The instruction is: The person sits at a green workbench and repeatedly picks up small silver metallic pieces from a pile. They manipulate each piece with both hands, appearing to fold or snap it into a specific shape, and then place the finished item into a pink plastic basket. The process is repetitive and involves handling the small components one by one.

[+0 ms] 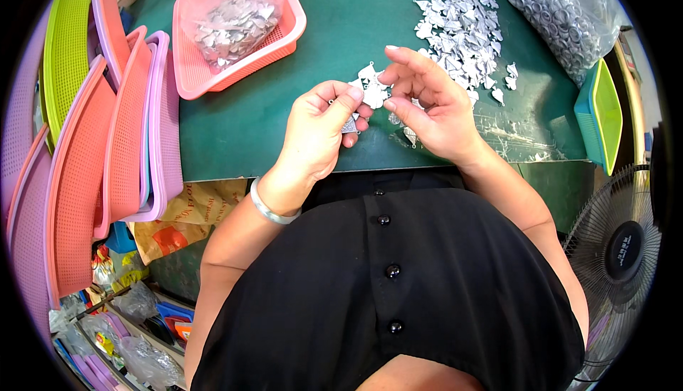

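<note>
My left hand (318,124) is closed round a few small silver-grey metal charms (372,91), pinched between thumb and fingers. They have pointed, leaf-like outlines, and some carry a small ring at the tip. Just right of them, my right hand (435,110) is held with thumb and fingers apart, and I see nothing in its grasp. Partly hidden beneath that hand, more charms lie on the green table (341,21). Farther off, a large loose heap of similar charms (459,32) spreads over the tabletop.
A pink plastic basket (238,71) at the far left holds a clear bag of metal pieces (238,28). Stacked colored baskets (128,128) crowd the left side. At right are a bag of grey rings (558,24), a green and teal basket (601,113) and a fan (619,249).
</note>
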Motion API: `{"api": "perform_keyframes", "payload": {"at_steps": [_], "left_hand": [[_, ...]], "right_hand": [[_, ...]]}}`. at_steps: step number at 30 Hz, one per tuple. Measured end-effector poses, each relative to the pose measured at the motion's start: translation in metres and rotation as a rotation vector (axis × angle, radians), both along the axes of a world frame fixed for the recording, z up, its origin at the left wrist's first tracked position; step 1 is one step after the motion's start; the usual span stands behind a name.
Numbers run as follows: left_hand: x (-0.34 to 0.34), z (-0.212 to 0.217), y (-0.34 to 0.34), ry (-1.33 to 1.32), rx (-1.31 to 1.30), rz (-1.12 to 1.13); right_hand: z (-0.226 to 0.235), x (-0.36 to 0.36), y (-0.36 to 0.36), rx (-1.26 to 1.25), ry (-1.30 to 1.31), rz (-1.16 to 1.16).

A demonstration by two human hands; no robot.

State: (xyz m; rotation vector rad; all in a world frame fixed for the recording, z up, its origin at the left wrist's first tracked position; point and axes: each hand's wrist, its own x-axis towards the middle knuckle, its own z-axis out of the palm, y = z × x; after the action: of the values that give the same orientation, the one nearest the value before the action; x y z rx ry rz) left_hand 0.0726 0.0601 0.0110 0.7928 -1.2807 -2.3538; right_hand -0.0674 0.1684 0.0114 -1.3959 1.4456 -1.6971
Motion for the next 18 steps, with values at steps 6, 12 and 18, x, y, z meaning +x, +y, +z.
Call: {"api": "perform_keyframes", "payload": {"at_steps": [6, 12, 18], "left_hand": [[0.001, -0.001, 0.0, 0.035, 0.012, 0.012], [0.0, 0.001, 0.0, 0.074, 0.132, 0.013], [-0.001, -0.01, -0.004, 0.105, 0.174, -0.004]], "right_hand": [[-0.001, 0.001, 0.0, 0.045, -0.086, 0.015], [-0.003, 0.002, -0.001, 0.045, -0.142, 0.004], [0.0, 0.003, -0.002, 0.085, -0.292, 0.006]]}}
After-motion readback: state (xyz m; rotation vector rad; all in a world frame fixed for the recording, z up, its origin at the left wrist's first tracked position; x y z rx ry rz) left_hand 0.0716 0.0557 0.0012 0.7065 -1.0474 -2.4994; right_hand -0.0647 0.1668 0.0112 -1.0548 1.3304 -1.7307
